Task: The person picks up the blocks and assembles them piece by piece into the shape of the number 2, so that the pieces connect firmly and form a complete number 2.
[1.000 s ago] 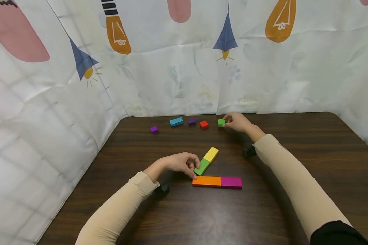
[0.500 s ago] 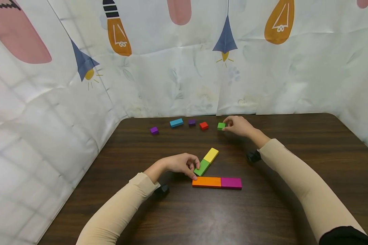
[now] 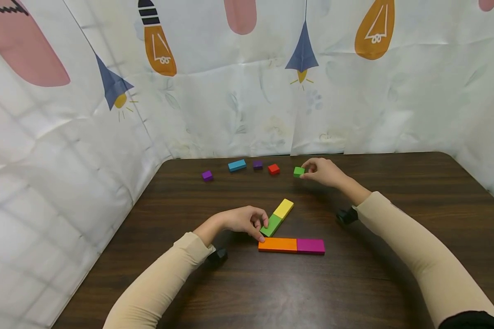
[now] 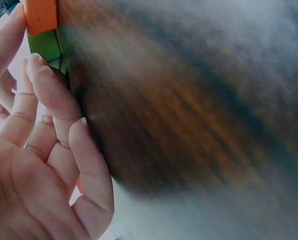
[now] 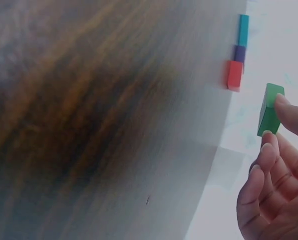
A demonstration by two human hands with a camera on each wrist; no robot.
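Note:
In the head view my right hand [image 3: 324, 173] pinches a small green block [image 3: 299, 172] between thumb and fingertips, near the table's far side. The right wrist view shows this green block [image 5: 271, 109] between thumb and fingers, apart from the other blocks. My left hand [image 3: 244, 219] rests lower down, its thumb touching the left end of an orange block [image 3: 277, 245]. Its index fingertip touches a longer green block [image 3: 271, 225]. A yellow block [image 3: 284, 208] continues that green one in a slanted line. End to end with the orange block lies a magenta block [image 3: 310, 246].
Along the far side of the dark wooden table [image 3: 247, 292] lie a purple block [image 3: 207, 176], a blue block [image 3: 237, 165], a dark purple block [image 3: 257, 165] and a red block [image 3: 273, 169]. A patterned white curtain [image 3: 230, 109] hangs behind.
My right hand has drawn back slightly toward me with the small green block, which is now a little nearer and more to the right. The left hand stays put.

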